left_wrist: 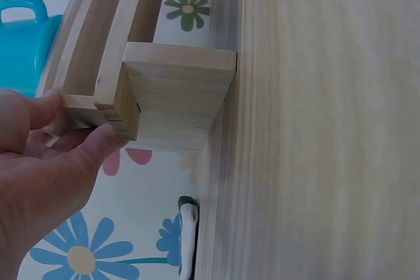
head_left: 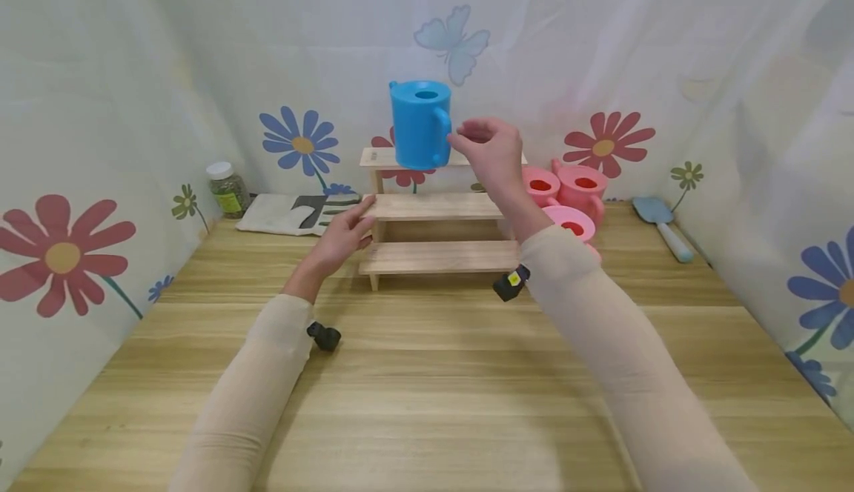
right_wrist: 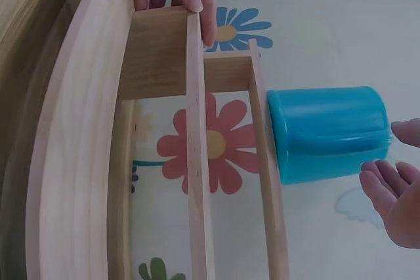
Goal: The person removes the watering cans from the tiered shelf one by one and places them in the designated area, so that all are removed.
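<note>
A blue plastic watering can [head_left: 419, 130], with a loop handle and a round hole in its top, stands upright on the top tier of a wooden stepped stand [head_left: 437, 207]. My right hand [head_left: 495, 153] is beside the can's handle, its fingers loosely bent; in the right wrist view a small gap shows between most fingers and the can [right_wrist: 331, 134]. With thumb and fingers my left hand [head_left: 339, 241] grips the left end of the stand's middle tier. The left wrist view shows that hand's thumb and fingertips on either side of the board's corner [left_wrist: 117, 109].
Several pink watering cans [head_left: 582, 188] with red inside stand right of the stand, partly behind my right forearm. Farther right lies a blue-grey hand trowel [head_left: 660, 221]. At left are gardening gloves [head_left: 276, 214] and a white-lidded jar [head_left: 228, 190]. A floral curtain hangs behind the table [head_left: 427, 388].
</note>
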Demonstrator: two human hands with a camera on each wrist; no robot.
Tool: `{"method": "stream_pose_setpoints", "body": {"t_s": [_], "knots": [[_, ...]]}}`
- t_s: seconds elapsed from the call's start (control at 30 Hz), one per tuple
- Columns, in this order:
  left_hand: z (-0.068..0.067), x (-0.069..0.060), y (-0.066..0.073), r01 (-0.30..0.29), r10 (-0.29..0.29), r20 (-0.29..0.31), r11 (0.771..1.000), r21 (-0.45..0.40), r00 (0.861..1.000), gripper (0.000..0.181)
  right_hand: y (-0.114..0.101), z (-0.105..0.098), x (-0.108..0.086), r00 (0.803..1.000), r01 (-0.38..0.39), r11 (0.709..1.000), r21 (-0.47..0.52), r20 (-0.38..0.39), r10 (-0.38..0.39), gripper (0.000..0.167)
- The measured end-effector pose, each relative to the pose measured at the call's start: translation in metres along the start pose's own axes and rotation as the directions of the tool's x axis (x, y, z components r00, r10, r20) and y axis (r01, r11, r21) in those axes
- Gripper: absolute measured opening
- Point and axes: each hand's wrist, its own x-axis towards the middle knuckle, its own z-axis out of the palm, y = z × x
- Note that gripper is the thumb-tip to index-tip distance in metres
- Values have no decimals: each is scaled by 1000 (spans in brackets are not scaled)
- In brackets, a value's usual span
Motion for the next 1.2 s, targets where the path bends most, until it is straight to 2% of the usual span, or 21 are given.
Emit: {"method": "stream_pose_setpoints", "body": {"t_s": [0.13, 0.4, 0.57, 0.73, 0.83, 1.0, 1.2], "knots": [[0, 0, -1, 3, -3, -3, 1000, -1, 1000, 56, -2, 15, 12, 999, -50, 999, -13, -6, 50, 46], [0, 1, -3, 0, 0, 6, 1000, 5, 1000, 56, -1, 30, 24, 999, -25, 999, -26, -38, 24, 43], [0, -1, -2, -1, 1, 11, 1000, 14, 1000, 56, 1, 35, 26, 995, -69, 995, 72, -63, 73, 40], [1, -2, 0, 2, -2, 12, 1000, 16, 1000, 55, 3, 40, 25, 983, -126, 967, 223, -106, 152, 40], [1, -1, 0, -3, 3, 12, 1000, 14, 1000, 55, 3, 41, 25, 973, -140, 955, 263, -141, 182, 39], [1, 0, 0, -4, 4, 7, 1000, 14, 1000, 55, 2, 39, 24, 973, -135, 951, 277, -145, 180, 37], [0, 0, 1, 3, -3, 2, 1000, 24, 1000, 55, 3, 33, 22, 973, -150, 958, 244, -137, 187, 37]]}}
